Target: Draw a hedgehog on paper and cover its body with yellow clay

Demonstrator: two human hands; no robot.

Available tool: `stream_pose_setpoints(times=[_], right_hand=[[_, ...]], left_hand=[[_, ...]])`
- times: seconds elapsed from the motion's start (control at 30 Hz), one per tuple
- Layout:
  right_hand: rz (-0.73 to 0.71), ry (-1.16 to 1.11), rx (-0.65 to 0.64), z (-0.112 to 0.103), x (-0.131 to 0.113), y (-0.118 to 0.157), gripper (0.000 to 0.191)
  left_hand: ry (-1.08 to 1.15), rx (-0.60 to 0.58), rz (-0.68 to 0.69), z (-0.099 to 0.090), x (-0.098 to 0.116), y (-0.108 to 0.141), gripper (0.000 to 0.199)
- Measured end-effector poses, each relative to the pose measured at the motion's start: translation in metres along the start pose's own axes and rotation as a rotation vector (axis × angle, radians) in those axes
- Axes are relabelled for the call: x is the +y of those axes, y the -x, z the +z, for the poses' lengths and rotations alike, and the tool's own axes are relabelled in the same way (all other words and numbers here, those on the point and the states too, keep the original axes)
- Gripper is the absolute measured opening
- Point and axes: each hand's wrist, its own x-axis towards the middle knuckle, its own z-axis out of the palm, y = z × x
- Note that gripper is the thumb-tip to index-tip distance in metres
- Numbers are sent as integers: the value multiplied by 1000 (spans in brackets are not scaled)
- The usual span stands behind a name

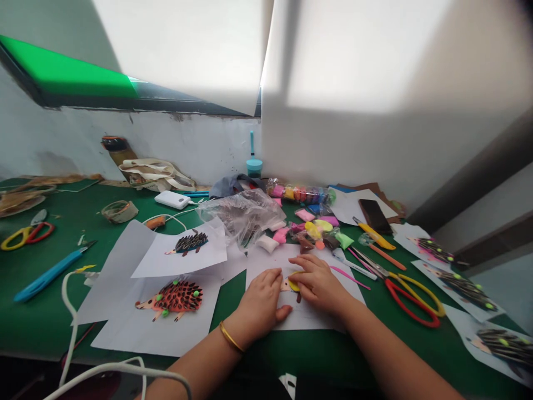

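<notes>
A white sheet lies in front of me with a small figure on it, showing a peach face, a yellow clay body and a brown foot. My right hand is over the figure, its fingers spread and touching the yellow clay, part of which they hide. Flat on the sheet's left side rests my left hand, fingers extended and thumb apart, holding nothing. A gold bangle circles the left wrist.
Clay packets and a plastic bag lie behind the sheet. Red-and-yellow scissors, a yellow cutter and a phone are right. Hedgehog pictures lie left, near a blue cutter and a white cable.
</notes>
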Motion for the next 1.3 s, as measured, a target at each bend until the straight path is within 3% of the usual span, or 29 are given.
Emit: stream_pose_setpoints(times=[0.33, 0.53, 1.3], right_hand=[[41, -34, -41, 4, -2, -5, 31], [108, -64, 8, 3, 0, -5, 38], [110, -62, -10, 5, -4, -4, 35]], left_hand=[[-9, 15, 13, 1, -1, 0, 64], [-6, 21, 14, 1, 0, 1, 64], [9, 25, 7, -1, 1, 0, 61]])
